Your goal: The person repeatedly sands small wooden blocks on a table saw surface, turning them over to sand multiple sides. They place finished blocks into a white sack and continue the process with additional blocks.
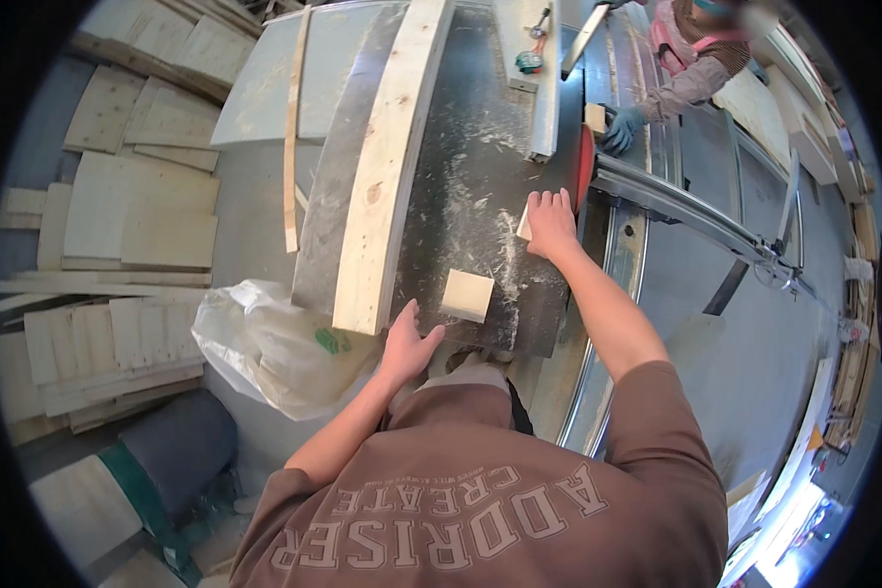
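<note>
My right hand (553, 223) reaches forward over the dark, sawdust-strewn table top (451, 186), its fingers closed on a small pale wood block (524, 227). The block is mostly hidden under the hand. Just beyond my fingers stands a red saw guard (585, 167). My left hand (411, 345) is at the near edge of the table, thumb and fingers apart, holding nothing. Close to its right lies another squarish wood block (467, 295). A long, thick wood board (387, 176) runs away from me along the table, its near end just beyond my left hand.
Across the saw, a co-worker's blue-gloved hand (622, 128) touches a wood block (595, 120). A metal rail (676, 199) extends right from the saw. A plastic bag (274, 348) hangs at the table's near left corner. Stacked wood panels (137, 211) line the left side.
</note>
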The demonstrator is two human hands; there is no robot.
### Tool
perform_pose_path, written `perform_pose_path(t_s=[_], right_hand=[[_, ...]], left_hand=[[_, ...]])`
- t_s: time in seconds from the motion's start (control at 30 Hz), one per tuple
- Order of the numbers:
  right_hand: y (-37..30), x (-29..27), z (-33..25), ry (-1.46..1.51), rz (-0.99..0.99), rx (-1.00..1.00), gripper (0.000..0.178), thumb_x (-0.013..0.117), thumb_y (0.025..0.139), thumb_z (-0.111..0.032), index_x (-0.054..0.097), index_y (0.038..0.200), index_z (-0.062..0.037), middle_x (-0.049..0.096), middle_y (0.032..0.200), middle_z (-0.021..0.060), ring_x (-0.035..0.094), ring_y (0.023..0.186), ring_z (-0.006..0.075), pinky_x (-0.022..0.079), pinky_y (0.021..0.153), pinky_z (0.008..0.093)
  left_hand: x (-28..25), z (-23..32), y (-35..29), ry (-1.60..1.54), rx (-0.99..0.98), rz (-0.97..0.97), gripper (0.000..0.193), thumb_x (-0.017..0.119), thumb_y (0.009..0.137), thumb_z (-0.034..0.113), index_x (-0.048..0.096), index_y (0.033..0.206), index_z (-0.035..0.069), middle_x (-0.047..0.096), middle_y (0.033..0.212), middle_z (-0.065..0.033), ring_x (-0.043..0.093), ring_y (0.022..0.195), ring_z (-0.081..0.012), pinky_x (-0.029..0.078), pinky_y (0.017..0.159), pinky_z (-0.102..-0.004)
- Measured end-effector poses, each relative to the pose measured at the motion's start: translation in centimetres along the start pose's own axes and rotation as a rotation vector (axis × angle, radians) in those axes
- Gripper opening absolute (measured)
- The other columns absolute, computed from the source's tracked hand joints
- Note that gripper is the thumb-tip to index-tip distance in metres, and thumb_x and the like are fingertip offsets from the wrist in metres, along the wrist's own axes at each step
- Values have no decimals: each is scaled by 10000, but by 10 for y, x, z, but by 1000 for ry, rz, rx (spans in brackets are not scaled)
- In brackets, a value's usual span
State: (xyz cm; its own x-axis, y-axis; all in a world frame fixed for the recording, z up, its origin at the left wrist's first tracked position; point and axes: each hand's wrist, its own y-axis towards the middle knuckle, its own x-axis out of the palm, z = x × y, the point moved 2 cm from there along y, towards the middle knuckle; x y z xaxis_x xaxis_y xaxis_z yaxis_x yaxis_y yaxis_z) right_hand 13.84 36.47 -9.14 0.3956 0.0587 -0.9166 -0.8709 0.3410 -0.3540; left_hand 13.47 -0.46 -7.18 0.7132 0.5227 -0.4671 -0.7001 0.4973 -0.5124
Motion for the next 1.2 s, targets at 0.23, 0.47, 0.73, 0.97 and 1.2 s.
perform_pose_path(t_s=[0.23, 0.47, 0.73, 0.97, 1.2], right_hand=[[-96, -46, -118, 317, 61, -271, 982, 915, 692, -340, 460, 1480, 30, 589, 1290, 204, 573, 1250, 385, 455, 1123, 480], [-99, 26, -105, 898, 182, 159, 759, 845, 848, -359, 555, 1425, 38, 573, 1396, 244, 536, 1333, 425, 455, 1141, 488], [-114, 66, -145, 2010, -157, 536, 436, 818, 987, -316, 736, 1280, -3, 785, 1114, 54, 731, 1017, 150, 544, 919, 323], [-146, 38, -148, 2228, -66, 374, 511, 800, 956, -142, 628, 1420, -16, 725, 1300, 98, 719, 1165, 208, 576, 1002, 367], [-144, -49, -186, 2426, -85, 109, 683, 807, 913, -186, 536, 1520, -31, 656, 1410, 117, 645, 1316, 269, 523, 1148, 438]], left_hand=[[19, -34, 38, -253, -38, -22, 793, 736, 1019, 313, 402, 1600, -112, 579, 1542, -309, 612, 1395, -353, 522, 1128, -421], [47, -46, 99, -381, -164, -225, 878, 789, 956, 345, 415, 1584, -142, 609, 1507, -286, 636, 1359, -320, 500, 1133, -404], [55, -22, 104, -547, -135, -364, 684, 870, 916, 284, 594, 1428, -75, 719, 1316, -146, 690, 1158, -206, 531, 1029, -359], [17, 7, 65, -559, 19, -436, 699, 895, 899, 269, 596, 1444, -52, 714, 1342, -149, 688, 1186, -207, 551, 1027, -378], [-172, -37, -9, -462, 195, 483, 535, 796, 954, 280, 654, 1374, -19, 729, 1250, -144, 695, 1109, -256, 544, 1024, -397]])
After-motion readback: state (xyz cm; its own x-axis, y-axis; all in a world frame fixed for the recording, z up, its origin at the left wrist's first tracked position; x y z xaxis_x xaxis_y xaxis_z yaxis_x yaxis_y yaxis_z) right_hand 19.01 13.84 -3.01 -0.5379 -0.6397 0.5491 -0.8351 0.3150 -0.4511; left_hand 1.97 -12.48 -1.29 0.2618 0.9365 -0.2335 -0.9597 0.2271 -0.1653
